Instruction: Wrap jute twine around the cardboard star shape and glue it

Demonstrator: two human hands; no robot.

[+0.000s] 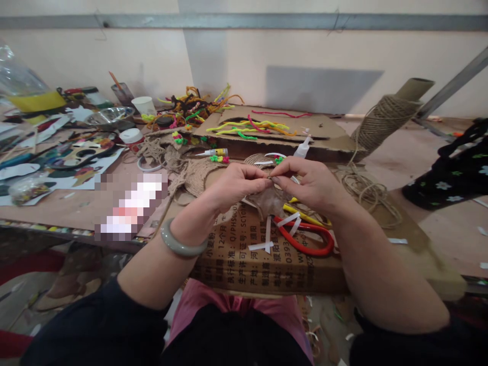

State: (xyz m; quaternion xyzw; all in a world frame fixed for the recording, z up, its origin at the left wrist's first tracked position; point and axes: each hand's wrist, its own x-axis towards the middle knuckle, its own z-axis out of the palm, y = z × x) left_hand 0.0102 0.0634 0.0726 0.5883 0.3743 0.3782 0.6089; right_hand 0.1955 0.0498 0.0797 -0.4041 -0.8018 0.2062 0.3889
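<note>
My left hand [238,185] and my right hand [305,180] meet over the cardboard, thumbs and index fingertips pinched together. Whatever they pinch is too small to make out. Just under the fingertips lies a pale, translucent piece [270,202]. Red-handled scissors [307,249] rest below my right hand, with white paper strips [268,239] scattered by them. Left of my left hand is a coiled twine piece [195,177]. Beyond the hands stand a white glue bottle [302,148] and a small yellow-labelled glue tube [217,152], which lies on its side.
A cardboard box [244,264] forms the work surface. Behind it, colourful pipe cleaners [251,127] lie on a cardboard flap. A twine roll [385,119] leans at the right, near a black flowered bag [450,173]. A paper cup [144,105] and painted cutouts [82,155] are at the left.
</note>
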